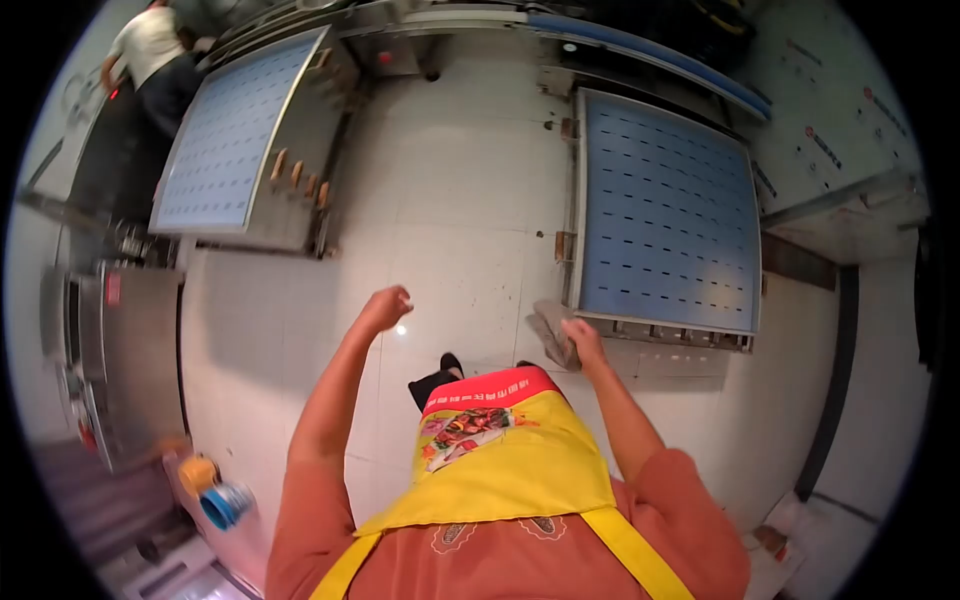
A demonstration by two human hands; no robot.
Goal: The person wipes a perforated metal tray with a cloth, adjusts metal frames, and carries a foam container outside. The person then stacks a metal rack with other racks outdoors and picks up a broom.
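Observation:
My left hand (387, 307) is over the pale tiled floor with its fingers curled; whether anything small is inside cannot be made out. On the other side, my right hand (583, 340) grips a grey-brown cloth (554, 333) that hangs down beside it. The cloth is near the lower left corner of a blue slotted table (670, 220). Below my hands, a yellow apron (510, 455) with a red band covers my front.
Another blue slotted table (235, 130) with wooden-handled items (297, 175) on its side stands at upper left. A person (155, 60) is beyond it. A steel cabinet (140, 350), a yellow container (198, 473) and a blue container (226, 505) are at left.

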